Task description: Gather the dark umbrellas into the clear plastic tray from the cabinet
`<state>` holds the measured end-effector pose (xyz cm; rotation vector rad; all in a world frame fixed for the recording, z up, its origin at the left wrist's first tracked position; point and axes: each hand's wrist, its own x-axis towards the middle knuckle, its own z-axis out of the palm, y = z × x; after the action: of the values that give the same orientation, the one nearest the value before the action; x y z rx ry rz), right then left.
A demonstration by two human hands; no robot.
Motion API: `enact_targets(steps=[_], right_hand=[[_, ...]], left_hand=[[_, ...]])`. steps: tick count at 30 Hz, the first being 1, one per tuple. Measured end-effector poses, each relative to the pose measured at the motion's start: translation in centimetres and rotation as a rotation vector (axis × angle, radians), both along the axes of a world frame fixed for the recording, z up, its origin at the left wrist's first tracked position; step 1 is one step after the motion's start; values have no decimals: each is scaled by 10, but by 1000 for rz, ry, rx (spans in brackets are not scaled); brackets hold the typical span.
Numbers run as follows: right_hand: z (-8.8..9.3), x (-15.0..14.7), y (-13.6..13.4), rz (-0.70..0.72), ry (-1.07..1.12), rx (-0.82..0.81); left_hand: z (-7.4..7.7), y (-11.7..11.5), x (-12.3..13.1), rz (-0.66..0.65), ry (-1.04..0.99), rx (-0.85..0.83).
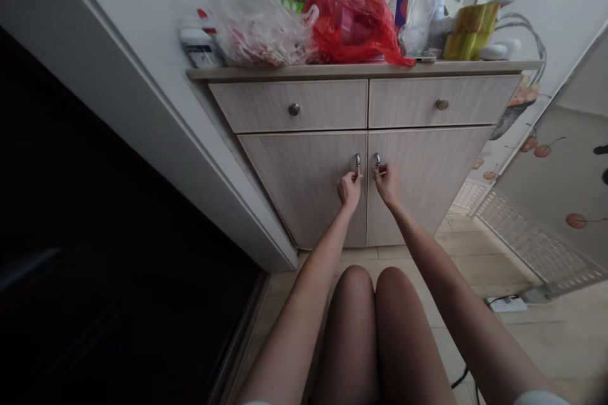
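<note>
I am crouched before a pale wood cabinet with two lower doors. My left hand [349, 188] is closed around the metal knob [356, 160] of the left door [304, 186]. My right hand [387, 181] pinches the knob [377, 159] of the right door [427, 177]. Both doors look closed, their edges meeting between the knobs. My knees show below, between my forearms.
Two drawers [294, 104] with round knobs sit above the doors. The cabinet top [361, 68] carries a red plastic bag [354, 22], a clear bag, boxes and bottles. A dark doorway lies to the left. A power strip [507, 304] lies on the wooden floor at right.
</note>
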<state>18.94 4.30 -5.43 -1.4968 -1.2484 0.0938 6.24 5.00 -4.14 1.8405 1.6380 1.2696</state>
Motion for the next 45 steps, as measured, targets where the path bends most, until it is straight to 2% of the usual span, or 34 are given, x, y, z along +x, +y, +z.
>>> enact_targets(steps=[15,19,23,25,29,31,33,36,40,42,45], right_hand=[[6,-2,15,3,34,2],[10,-1,12,28,27,-28],[24,13,-8,84,22,-88],[33,24,-30,183,71,-168],[57,44,-91,674,363,-357],[65,47,-117,859,545,-350],[67,45,-131,928,703,-275],[54,35,-129,999,965,-93],[19,27,-101,1132,1324,92],[2,26,-91,1163,1435,108],[-17,28,-87,1156,1495,108]], left_hand=[[-1,15,5,8,81,9],[10,15,3,-23,136,-20],[32,9,-17,-126,135,-145],[43,0,-35,-229,21,-246],[57,-34,-74,-616,-397,-446],[58,-53,-84,-755,-639,-431],[53,-68,-83,-773,-873,-352],[38,-78,-69,-721,-1193,-250],[15,-73,-47,-749,-1550,-224],[6,-71,-41,-740,-1646,-240],[-4,-71,-38,-703,-1676,-273]])
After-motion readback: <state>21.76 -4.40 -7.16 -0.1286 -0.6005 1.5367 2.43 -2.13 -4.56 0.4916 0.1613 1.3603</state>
